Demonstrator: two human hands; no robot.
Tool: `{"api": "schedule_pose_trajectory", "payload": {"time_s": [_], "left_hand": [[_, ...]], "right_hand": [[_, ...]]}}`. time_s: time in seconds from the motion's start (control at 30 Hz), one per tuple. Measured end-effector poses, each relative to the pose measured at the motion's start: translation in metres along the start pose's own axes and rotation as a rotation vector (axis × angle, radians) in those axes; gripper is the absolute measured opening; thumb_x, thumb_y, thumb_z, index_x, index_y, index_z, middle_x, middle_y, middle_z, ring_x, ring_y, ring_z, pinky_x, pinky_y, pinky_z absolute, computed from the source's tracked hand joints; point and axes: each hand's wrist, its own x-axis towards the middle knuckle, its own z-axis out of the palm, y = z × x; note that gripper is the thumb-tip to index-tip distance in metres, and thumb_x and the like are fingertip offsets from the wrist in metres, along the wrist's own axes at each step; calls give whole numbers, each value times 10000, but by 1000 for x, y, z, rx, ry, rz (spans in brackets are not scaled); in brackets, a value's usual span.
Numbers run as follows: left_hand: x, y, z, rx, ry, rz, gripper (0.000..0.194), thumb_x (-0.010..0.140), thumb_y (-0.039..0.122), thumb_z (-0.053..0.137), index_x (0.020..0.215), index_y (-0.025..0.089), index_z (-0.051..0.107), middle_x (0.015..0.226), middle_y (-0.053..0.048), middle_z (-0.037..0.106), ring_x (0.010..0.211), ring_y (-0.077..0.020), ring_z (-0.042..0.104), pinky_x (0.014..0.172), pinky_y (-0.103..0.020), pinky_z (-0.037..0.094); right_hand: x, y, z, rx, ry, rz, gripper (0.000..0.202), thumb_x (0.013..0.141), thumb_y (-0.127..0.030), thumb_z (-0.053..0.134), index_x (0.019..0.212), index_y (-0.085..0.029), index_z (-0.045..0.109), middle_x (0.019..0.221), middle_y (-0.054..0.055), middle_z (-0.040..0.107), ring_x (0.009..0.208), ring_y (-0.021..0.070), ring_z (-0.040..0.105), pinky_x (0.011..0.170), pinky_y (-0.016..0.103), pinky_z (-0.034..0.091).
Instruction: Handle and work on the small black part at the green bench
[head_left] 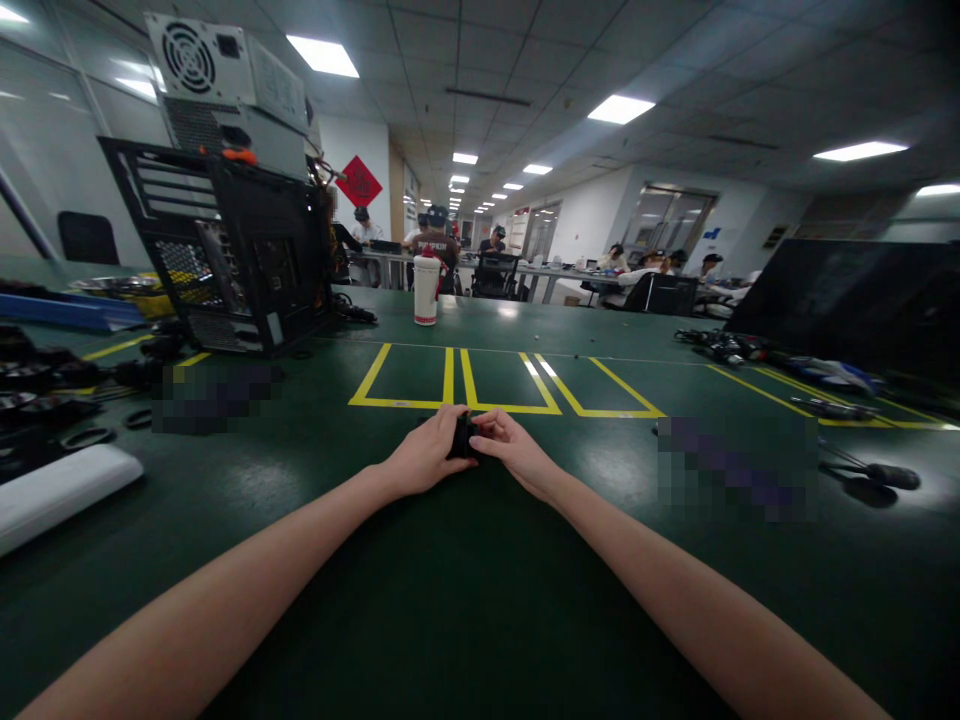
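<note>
Fingers of my left hand (424,455) hold a small black thing (463,438) just my side of the yellow lines (525,409), while my right hand (525,460) has narrow fingers at its edge, maybe gripping, I can't tell, so handling it needs stillness.

From my remote station I identify two bare forearms, left (247,580) and right (697,600), each uncovered along its visible length and tapering to a slim wrist, terminating in an ungloved left hand (426,452) and an ungloved right hand (523,458) with slender fingers.
</note>
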Motion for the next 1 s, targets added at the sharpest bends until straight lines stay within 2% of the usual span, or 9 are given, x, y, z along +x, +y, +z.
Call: {"api": "schedule_pose_trajectory", "payload": {"time_s": [0.17,0.37,0.53,0.67,0.8,1.0], "left_hand": [[0,0,0,-12,-5,0,600,703,373,583,1173,193,257,1133,-99,412,1016,-250,475,840,-400,407],[0,0,-1,-5,-10,-2,604,704,358,587,1176,188,251,1125,-98,418,1007,-249,477,837,-396,411],[0,0,-1,0,-18,-6,607,709,378,578,1181,191,246,1137,-98,409,1006,-247,480,831,-395,418],[0,-1,-1,2,-11,-1,610,705,379,583,1179,187,250,1139,-99,412,1025,-250,470,851,-393,408],[0,-1,-2,2,-25,-27,613,710,386,572,1190,190,245,1160,-101,406,1045,-259,461,867,-404,396],[2,-4,-1,9,-57,-113,610,716,383,553,1204,182,247,1195,-111,391,1044,-261,469,860,-380,395]], "right_hand": [[-1,-2,-1,6,-7,31,340,613,-211,641,924,-224,503,893,8,541,916,153,498,862,353,365],[-1,-1,-1,-8,-4,-7,351,584,-142,637,902,-220,510,925,3,534,917,150,497,871,349,352],[-1,0,-1,12,9,-9,260,616,-195,632,843,-218,507,894,-4,534,894,141,500,853,339,365],[-1,0,0,-37,35,-4,291,625,-173,601,893,-224,500,899,1,540,899,150,503,853,351,364],[-1,4,2,-229,74,-74,296,649,-115,506,928,-213,505,952,10,532,938,150,490,870,330,360],[-1,7,6,-657,181,-123,286,674,-141,461,952,-180,517,961,24,527,930,151,481,884,329,357]]}}
